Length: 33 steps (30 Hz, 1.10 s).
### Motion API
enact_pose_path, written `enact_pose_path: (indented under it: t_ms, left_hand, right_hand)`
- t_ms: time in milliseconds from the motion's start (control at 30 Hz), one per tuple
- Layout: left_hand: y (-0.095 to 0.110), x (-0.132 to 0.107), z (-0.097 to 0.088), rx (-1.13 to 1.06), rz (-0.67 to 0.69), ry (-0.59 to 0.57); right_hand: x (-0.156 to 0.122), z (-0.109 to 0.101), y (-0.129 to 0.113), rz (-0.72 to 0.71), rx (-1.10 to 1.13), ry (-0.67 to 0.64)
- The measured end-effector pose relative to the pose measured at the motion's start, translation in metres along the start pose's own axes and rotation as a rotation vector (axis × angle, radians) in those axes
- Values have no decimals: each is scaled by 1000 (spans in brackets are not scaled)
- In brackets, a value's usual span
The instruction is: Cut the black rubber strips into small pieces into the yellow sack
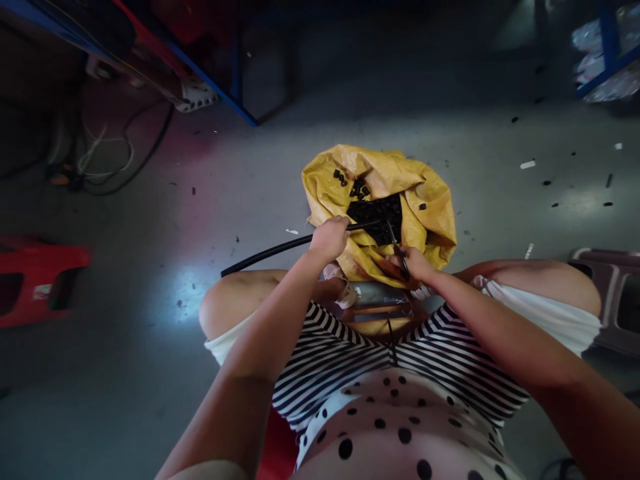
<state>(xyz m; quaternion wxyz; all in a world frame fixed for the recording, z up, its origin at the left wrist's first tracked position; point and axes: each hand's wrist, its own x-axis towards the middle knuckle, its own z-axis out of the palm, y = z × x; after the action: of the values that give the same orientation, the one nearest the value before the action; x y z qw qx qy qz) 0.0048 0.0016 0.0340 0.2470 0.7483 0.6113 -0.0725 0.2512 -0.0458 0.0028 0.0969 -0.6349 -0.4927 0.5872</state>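
Note:
My left hand [331,238] is closed around a long black tube [270,252]. One end sticks out far to the left over my knee, and the other reaches over the mouth of a yellow woven sack [320,175]. In my right hand [416,264] is a pair of dark-handled scissors [399,252], blades pointing up towards the tube's end. Whether the blades touch the tube I cannot tell. Many short black pieces [370,212] fill the sack, and a few small black pieces [340,177] lie on its folded rim.
A red plastic stool [75,257] stands at the left and a greyish stool [595,293] at the right. Blue metal frames [220,93] rise at the upper left. Cables [150,153] lie on the floor there. Small black and white scraps [527,164] dot the grey floor.

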Motion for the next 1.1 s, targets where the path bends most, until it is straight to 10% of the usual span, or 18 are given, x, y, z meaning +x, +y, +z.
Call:
enact_pose_path:
  t_ms: [400, 767, 1100]
  left_hand:
    - [2, 3, -2, -42, -3, 12]
    - [7, 5, 8, -114, 85, -34]
    - [3, 8, 14, -201, 110, 23]
  right_hand:
    - [-5, 5, -16, -34, 74, -64]
    - [-161, -69, -36, -77, 365, -148]
    - [-151, -61, -71, -110, 312, -85]
